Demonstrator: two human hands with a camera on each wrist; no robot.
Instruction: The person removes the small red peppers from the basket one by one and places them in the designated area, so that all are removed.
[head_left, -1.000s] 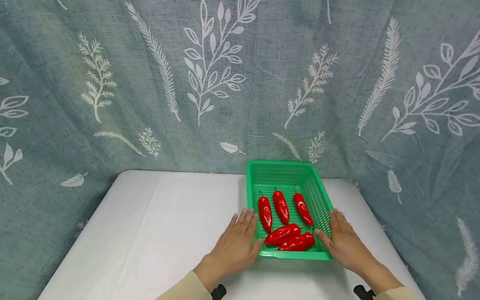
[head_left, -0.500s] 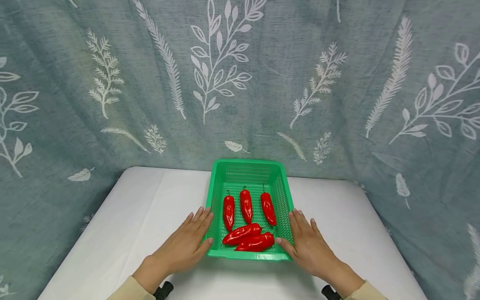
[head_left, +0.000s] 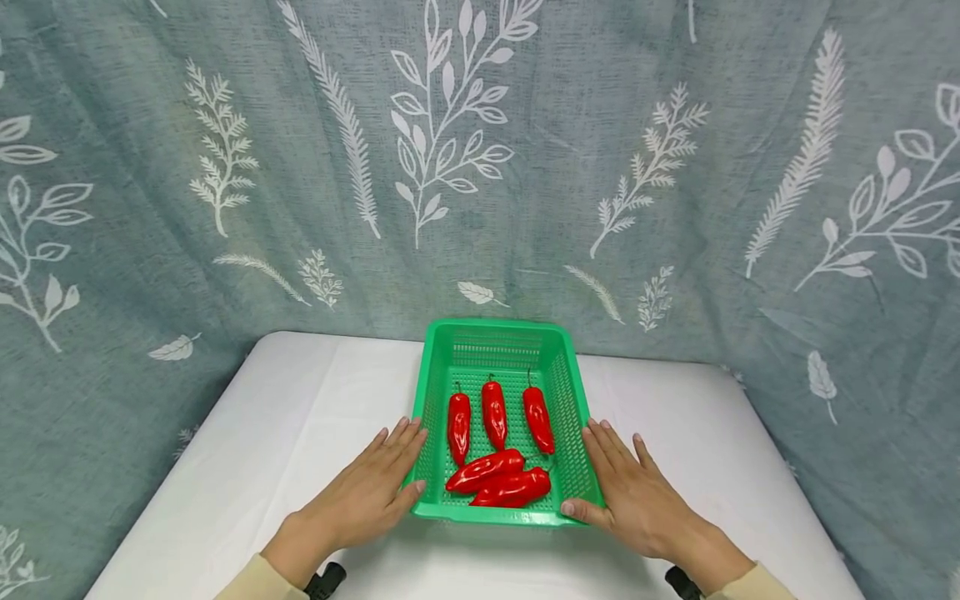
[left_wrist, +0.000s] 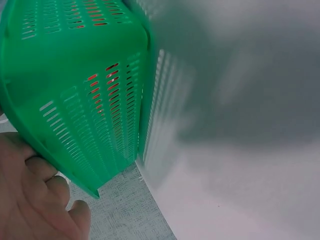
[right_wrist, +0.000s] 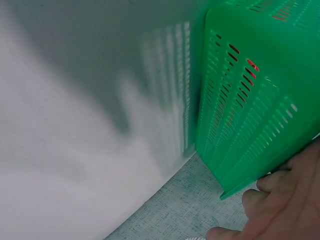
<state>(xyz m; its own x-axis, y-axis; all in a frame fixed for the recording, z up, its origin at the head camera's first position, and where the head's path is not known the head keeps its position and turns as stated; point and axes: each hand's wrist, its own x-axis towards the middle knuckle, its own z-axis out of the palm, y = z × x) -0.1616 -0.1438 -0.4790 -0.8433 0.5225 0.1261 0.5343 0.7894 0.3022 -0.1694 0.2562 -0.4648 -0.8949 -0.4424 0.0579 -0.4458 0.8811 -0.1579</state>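
A green plastic basket (head_left: 495, 516) with perforated walls stands on the white table, several glossy red peppers (head_left: 494, 414) inside. At its back, peppers lie lengthwise with stems pointing away; two more (head_left: 512, 489) lie crosswise near the front wall. My left hand (head_left: 360, 496) rests along the left rim, fingers straight and thumb at the front corner. On the opposite side my right hand (head_left: 648, 504) lies with extended fingertips at the right rim and its thumb over the front right corner. Both wrist views show the basket's slotted side wall (left_wrist: 95, 115) with the fingers up at its rim.
White cloth covers the table (head_left: 315, 417), whose back edge runs just behind the basket. A grey-green curtain (head_left: 525, 167) with white leaf prints hangs behind and on both sides. Dark wrist devices (head_left: 326, 581) show below the hands.
The basket with its peppers has slid left between both hands, then stopped near the table's middle. My right hand has since shifted slightly right, its thumb moving out toward the front corner.
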